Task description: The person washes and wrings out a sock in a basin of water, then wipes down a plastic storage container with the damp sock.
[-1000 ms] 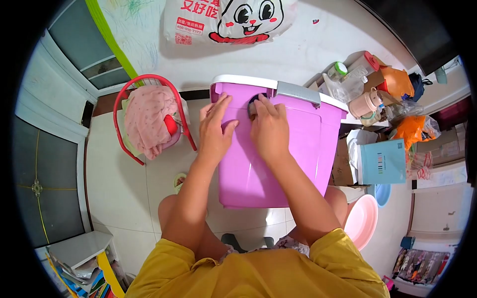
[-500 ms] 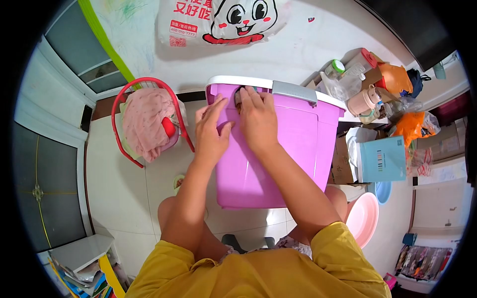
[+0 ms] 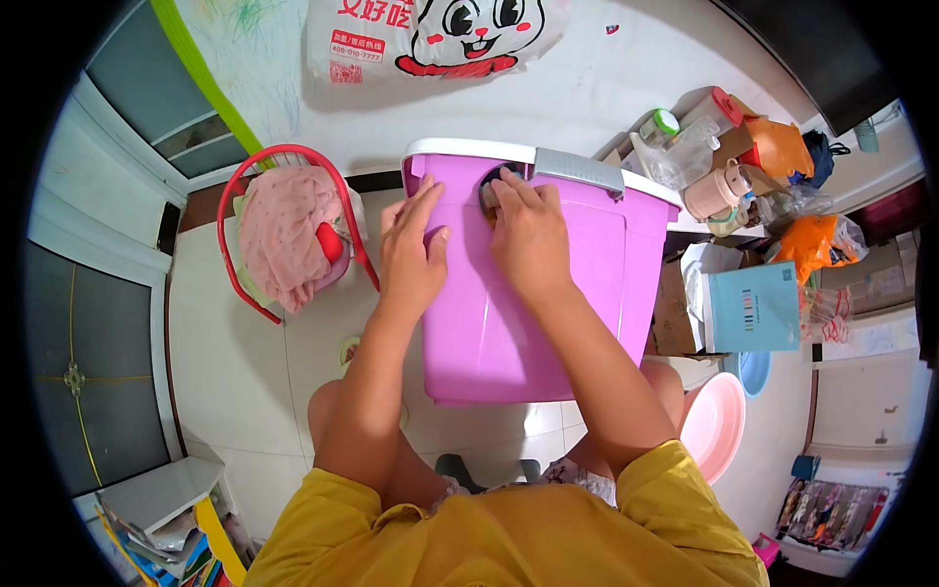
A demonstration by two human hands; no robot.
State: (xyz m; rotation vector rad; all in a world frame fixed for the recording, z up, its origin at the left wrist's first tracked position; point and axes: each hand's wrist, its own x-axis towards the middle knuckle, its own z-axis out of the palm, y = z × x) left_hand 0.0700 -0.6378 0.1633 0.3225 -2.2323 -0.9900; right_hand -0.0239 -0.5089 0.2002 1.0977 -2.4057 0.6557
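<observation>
A pink-purple plastic storage box (image 3: pixel 577 284) stands in front of me, its broad face towards me. Along its far edge run a white rim (image 3: pixel 460 147) and a grey latch (image 3: pixel 579 172). My left hand (image 3: pixel 413 256) rests at the box's upper left edge, fingers stretched out and thumb apart, holding nothing. Near the upper left corner, my right hand (image 3: pixel 533 235) presses a small rounded dark-edged thing (image 3: pixel 488 194) against the box face. Its inside looks grey-brown; my fingers cover most of it, so its kind is unclear.
At left stands a red-framed chair (image 3: pixel 226 230) with a pink cloth (image 3: pixel 284 225) on it. On the right are a flask (image 3: pixel 716 191), a light-blue box (image 3: pixel 753 308) and a pink basin (image 3: pixel 719 430). A printed plastic bag (image 3: pixel 362 49) is at the wall.
My right hand has slid to the right along the box face, taking the dark-edged thing with it. My left hand has shifted only slightly. The view has tilted a little.
</observation>
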